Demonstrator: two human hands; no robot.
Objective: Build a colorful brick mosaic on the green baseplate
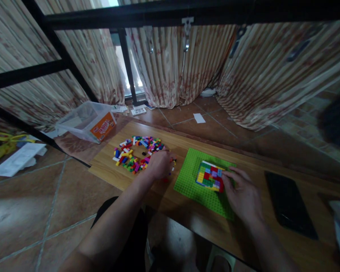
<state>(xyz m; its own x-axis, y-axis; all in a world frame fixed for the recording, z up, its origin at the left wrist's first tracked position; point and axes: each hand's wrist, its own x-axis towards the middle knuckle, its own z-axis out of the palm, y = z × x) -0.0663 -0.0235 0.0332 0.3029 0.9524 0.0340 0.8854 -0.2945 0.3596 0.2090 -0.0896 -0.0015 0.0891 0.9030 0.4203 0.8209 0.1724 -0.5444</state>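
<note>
A flat, many-coloured brick build (211, 176) sits on a green studded baseplate (188, 181). At its right edge is my right hand (243, 192), thumb and index finger closed on that side of the build. My left hand (160, 164) reaches down at the right side of a spread of small loose toy bricks (127, 153). The back of that hand hides its fingers, so I cannot make out whether it holds a brick. A few small bricks lie just right of its knuckles.
A wooden table (170, 196) carries the bricks, the baseplate and a dark flat slab (289, 202) at the right. Beyond its left end stands a clear plastic bin (85, 117) with an orange label. Black metal bars (170, 17) cross the top, before striped curtains (164, 68).
</note>
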